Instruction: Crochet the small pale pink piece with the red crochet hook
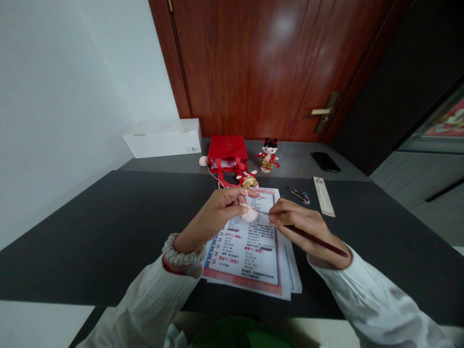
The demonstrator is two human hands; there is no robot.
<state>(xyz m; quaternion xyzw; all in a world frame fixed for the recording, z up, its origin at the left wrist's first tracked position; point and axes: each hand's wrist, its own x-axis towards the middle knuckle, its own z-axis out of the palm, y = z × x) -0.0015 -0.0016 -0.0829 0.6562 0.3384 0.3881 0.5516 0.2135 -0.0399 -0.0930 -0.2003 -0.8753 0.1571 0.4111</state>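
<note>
Between the thumb and fingers of my left hand (229, 205) is a small pale pink crochet piece (250, 213). A strand of yarn (247, 194) runs up from it over my raised index finger. My right hand (304, 227) grips a crochet hook (313, 238) with a dark reddish-brown handle, pencil-fashion. Its thin metal shaft points left towards the pink piece; whether the tip is in a stitch I cannot tell. Both hands are above printed pattern sheets (253, 278) with pink and blue borders.
Behind the sheets are a red bag (227, 146), a pink yarn ball (203, 161), a crocheted doll (268, 155) and a headless doll body (250, 180). Small scissors (297, 194), a pale flat packet (324, 195) and a black phone (325, 162) lie right. A white box (163, 140) stands back left.
</note>
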